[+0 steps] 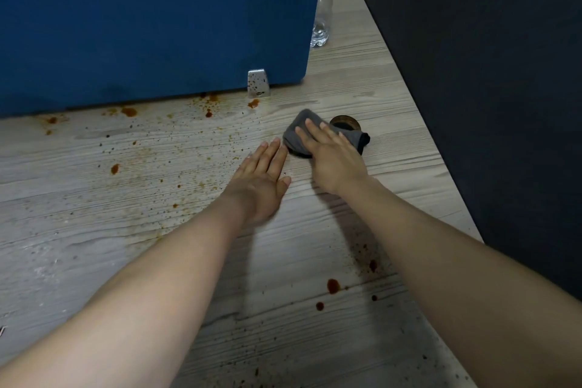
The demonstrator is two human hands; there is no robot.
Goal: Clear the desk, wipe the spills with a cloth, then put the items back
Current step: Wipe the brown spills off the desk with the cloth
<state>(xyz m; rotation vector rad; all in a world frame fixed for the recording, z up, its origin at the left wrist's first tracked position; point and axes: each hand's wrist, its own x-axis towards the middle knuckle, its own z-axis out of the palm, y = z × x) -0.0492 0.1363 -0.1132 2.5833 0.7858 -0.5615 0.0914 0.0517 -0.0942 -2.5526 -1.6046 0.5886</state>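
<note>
Brown spills [115, 168] speckle the pale wood-grain tabletop [94, 230]. Right hand [333, 161] presses flat on a grey cloth [297, 135]; left hand [263, 179] lies spread beside it, below a blue panel [151, 16].

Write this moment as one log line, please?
step: wiping | right hand: presses grey cloth on desk | left hand: flat on desk | brown spills: remain | water bottle: behind blue divider

desk [94, 230] pale wood grain, brown spots | cloth [299, 132] grey | partition [141, 16] blue
</note>
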